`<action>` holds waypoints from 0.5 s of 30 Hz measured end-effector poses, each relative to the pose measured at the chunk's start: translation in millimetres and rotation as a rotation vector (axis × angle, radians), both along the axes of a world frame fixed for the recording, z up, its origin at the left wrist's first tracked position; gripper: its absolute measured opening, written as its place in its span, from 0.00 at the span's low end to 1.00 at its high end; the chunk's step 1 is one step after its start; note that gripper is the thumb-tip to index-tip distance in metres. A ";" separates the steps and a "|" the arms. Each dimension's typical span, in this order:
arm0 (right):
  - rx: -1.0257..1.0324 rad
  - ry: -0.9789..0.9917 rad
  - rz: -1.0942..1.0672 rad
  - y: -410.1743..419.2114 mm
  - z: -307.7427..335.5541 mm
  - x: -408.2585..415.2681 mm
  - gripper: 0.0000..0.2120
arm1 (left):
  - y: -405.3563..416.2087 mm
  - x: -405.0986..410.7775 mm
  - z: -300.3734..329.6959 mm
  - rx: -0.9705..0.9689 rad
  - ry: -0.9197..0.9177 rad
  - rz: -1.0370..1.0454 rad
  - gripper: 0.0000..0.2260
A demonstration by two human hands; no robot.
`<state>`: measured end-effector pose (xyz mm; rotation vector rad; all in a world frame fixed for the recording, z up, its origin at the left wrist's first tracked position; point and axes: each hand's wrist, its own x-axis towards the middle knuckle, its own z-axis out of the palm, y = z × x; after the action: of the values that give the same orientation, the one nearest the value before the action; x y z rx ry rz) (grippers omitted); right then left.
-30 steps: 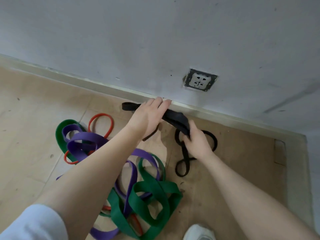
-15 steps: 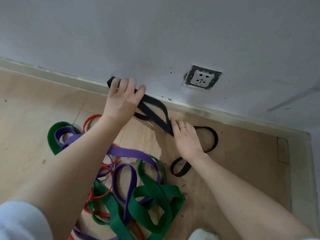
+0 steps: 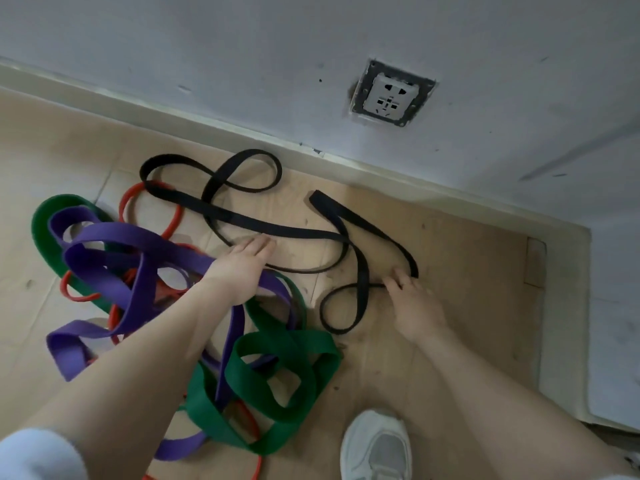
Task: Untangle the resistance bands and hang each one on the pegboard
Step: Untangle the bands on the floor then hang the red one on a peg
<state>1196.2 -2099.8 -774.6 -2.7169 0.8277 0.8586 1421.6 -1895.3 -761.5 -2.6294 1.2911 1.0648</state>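
Black band lies spread in loose loops on the floor by the wall. My left hand reaches over the coloured pile, fingers straight, tips touching the floor right beside a black strand. My right hand pinches the black band where its loops cross at the right. A tangle of purple band, green band and thin red band lies at the left under my left forearm. No pegboard is in view.
A grey wall with a socket and a pale skirting board bound the floor at the back and right. My white shoe stands at the bottom, just right of the green band.
My left hand has let go of the black band, which it held up near the wall; the band now lies spread on the floor. My right hand has shifted right, lower on the band.
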 end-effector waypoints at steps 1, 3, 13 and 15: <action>-0.063 0.049 -0.047 1.6 2.0 -9.4 0.23 | 2.9 0.8 -0.9 -0.004 0.009 0.023 0.36; -0.139 0.203 -0.174 1.8 7.8 -29.2 0.20 | 10.9 3.5 0.0 -0.012 0.008 0.044 0.34; 0.146 -0.166 0.064 74.6 71.1 76.4 0.16 | 68.8 14.1 26.6 0.108 -0.133 0.085 0.27; 0.211 -0.158 0.243 102.1 69.5 110.2 0.17 | 84.9 20.0 24.4 0.125 -0.191 0.099 0.25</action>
<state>1306.4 -1997.8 -705.1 -2.6863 0.3593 0.7159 1441.6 -1810.4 -737.1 -2.6486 1.0330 0.8487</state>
